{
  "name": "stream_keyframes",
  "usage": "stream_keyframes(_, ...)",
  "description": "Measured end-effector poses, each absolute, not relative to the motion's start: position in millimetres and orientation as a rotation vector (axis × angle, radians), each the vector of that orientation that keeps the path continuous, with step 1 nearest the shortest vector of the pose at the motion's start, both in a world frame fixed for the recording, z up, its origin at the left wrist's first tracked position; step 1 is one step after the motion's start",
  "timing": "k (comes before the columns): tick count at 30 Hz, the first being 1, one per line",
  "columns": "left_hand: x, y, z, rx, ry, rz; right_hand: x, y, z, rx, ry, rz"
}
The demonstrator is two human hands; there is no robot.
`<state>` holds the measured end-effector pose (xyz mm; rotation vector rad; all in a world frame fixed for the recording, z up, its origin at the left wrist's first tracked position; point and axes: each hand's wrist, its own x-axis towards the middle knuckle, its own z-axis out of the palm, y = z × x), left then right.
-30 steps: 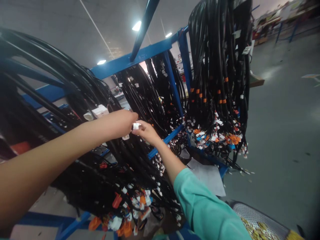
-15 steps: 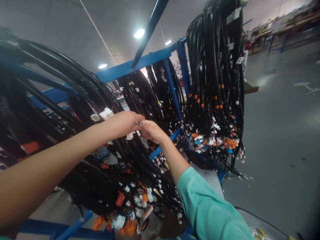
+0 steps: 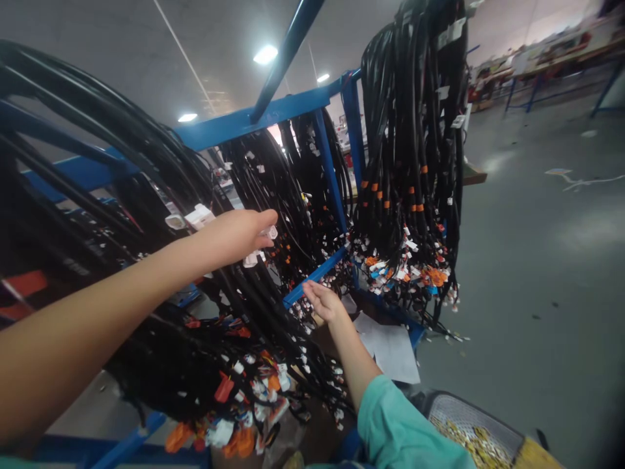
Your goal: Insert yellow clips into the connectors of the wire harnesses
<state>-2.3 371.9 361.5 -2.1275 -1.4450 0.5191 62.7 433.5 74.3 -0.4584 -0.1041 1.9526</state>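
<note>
Connector [image 3: 270, 232], white one, just went to one-hand hold; half second back both hands met there. Left hand [image 3: 239, 236] kept it pinched between thumb and fingers, above lower blue rail [image 3: 297, 294] and left of it, black cables [image 3: 266, 299] hanging close by. Right hand [image 3: 325, 303] had dropped to rail's near side, fingers half curled, nothing visible in it. Meant right was freed up, pretty sure, connector relying on left alone.

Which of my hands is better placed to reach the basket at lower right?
Probably your right hand: it's nearer the basket, with nothing visible in its grasp, while your left hand holds a white connector.
</note>
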Motion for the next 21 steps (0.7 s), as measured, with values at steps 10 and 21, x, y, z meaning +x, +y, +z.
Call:
stream_keyframes(10,-8.6,376.0,356.5,-2.129,-1.375,0.552,78.8,413.4,133.0,-0.186,-0.308,1.989)
stream_keyframes(21,-4.9,374.0,356.1,-2.087,-1.385,0.604,92.7,393.3,173.3,0.151,-0.574,2.042)
